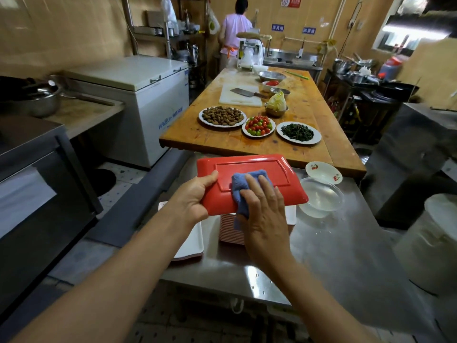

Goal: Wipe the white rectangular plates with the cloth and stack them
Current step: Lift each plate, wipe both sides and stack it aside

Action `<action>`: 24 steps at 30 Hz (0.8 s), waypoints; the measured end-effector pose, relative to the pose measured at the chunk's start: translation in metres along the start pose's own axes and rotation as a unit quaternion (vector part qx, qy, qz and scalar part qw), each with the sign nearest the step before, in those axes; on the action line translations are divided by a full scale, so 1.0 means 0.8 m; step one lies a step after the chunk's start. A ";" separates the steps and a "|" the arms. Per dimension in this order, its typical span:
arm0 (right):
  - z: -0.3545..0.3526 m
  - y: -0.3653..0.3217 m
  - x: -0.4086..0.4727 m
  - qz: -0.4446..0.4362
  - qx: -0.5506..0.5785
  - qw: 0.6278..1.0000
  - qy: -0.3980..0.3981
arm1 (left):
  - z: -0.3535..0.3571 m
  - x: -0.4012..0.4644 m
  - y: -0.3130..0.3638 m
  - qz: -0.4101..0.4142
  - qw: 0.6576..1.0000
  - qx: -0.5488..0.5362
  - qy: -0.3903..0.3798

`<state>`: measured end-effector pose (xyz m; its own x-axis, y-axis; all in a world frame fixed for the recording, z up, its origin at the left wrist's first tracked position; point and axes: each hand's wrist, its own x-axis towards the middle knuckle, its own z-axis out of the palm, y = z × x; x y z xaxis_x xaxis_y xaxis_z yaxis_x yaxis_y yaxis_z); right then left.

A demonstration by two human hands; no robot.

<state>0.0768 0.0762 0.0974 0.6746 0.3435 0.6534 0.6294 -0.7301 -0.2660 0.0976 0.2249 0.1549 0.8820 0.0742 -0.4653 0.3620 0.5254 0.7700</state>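
Note:
My left hand (195, 196) grips the left edge of a rectangular plate (249, 167), held upside down so its red underside faces me. My right hand (264, 209) presses a blue cloth (241, 184) flat against that red underside, fingers spread over the cloth. Below the held plate stands a stack of plates (230, 231) with red-and-white edges on the steel table (333, 256). A second plate stack (191, 243) with a white top lies to the left, partly hidden by my left forearm.
A clear plastic bowl (321, 196) and a small white dish with red print (324, 172) sit right of the plates. Beyond is a wooden table (222, 142) with plates of food, a cutting board and a cleaver. A person stands at the far end. A freezer is at left.

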 end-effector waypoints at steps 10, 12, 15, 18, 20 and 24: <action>0.020 -0.029 0.051 0.056 0.090 0.983 -0.148 | -0.024 -0.012 -0.007 0.084 0.996 -0.036 0.007; 0.023 -0.014 0.058 0.067 0.072 0.982 -0.159 | -0.035 -0.012 -0.005 0.094 0.995 -0.031 0.020; 0.026 0.015 0.053 0.094 0.072 0.983 -0.139 | -0.060 -0.011 0.002 0.088 0.995 -0.026 0.036; 0.033 0.028 0.039 0.139 0.134 0.974 -0.119 | -0.084 -0.008 0.006 0.079 0.995 -0.032 0.045; 0.043 0.026 0.032 0.169 0.174 0.966 -0.089 | -0.097 -0.005 0.006 0.078 0.994 -0.036 0.061; 0.060 0.019 0.023 0.246 0.232 0.938 -0.079 | -0.125 -0.003 0.008 0.081 0.992 -0.048 0.087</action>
<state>0.1177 0.0997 0.0712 0.9529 0.1424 0.2678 0.3028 -0.4993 -0.8118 0.0678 0.3130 0.1170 0.8572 0.3053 -0.4147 0.1823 0.5732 0.7988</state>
